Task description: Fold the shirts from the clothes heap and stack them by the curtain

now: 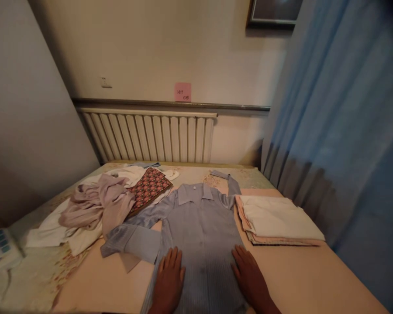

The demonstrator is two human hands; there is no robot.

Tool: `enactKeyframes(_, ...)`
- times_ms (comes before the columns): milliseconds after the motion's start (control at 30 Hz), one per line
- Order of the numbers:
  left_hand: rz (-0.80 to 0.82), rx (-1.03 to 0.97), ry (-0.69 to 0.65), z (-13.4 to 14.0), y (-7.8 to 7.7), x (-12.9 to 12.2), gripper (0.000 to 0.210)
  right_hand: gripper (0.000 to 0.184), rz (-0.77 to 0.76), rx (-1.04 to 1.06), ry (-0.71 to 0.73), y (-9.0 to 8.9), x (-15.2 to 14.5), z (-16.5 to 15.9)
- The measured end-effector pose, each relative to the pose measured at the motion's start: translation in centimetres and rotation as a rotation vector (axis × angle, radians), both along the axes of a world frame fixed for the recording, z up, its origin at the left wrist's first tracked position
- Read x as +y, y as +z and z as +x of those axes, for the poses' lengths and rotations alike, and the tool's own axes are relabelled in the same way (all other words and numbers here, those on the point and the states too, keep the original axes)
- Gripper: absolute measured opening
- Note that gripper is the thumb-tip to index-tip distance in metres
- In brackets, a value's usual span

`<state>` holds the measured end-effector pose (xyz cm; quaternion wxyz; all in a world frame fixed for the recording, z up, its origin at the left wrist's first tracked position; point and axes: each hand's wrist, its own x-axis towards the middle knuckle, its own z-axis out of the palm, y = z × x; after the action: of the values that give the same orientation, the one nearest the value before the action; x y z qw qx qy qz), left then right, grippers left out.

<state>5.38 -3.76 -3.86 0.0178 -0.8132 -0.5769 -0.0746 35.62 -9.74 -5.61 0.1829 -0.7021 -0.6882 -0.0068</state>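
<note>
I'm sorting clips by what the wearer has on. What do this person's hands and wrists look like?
The left hand and right hand are both ungloved, with no rings noticeable on the fingers. No sleeve or watch is plainly visible at the wrists; the frame cuts off the forearms.

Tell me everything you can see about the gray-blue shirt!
The shirt looks thin and slightly shiny, with fine lines lower down. It lies front up on a peach surface, its pointed collar spread around a small pale label. One sleeve bends beside the clothes pile; the other reaches past the folded stack. The left hand and right hand rest flat on its lower part. Its hem isn't visible.
</note>
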Motion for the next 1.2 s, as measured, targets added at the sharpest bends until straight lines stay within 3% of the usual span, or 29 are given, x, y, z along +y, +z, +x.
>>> enactKeyframes(233, 0.147, -0.072, 0.036, -3.0, -2.1, -3.0, 0.047, 0.038, 0.103, -0.001, 0.033, -0.5, -0.2, 0.3)
enactKeyframes(433, 0.29, -0.24, 0.128, -5.8, -3.9, -3.6, 0.041, 0.037, 0.216, -0.051, 0.053, -1.5, 0.1, 0.6)
enactKeyframes(533, 0.291, -0.355, 0.186, -7.6, -3.8, -3.7, 0.037, 0.035, 0.256, -0.07, 0.056, -1.9, 0.3, 0.7)
enactKeyframes(733, 0.133, -0.597, 0.212, -10.3, -2.8, -4.2, 0.03, 0.035, 0.278, -0.074, 0.06, -2.3, 0.4, 0.8)
enactKeyframes(1000, 0.027, -0.663, 0.277, -9.5, -1.4, -5.4, 0.031, 0.035, 0.287, -0.075, 0.048, -2.4, 0.4, 0.8)
enactKeyframes(1200, 0.013, -0.636, 0.25, -9.1, -1.0, -5.8, 0.03, 0.036, 0.246, -0.108, 0.049, -2.3, 0.4, 0.7)
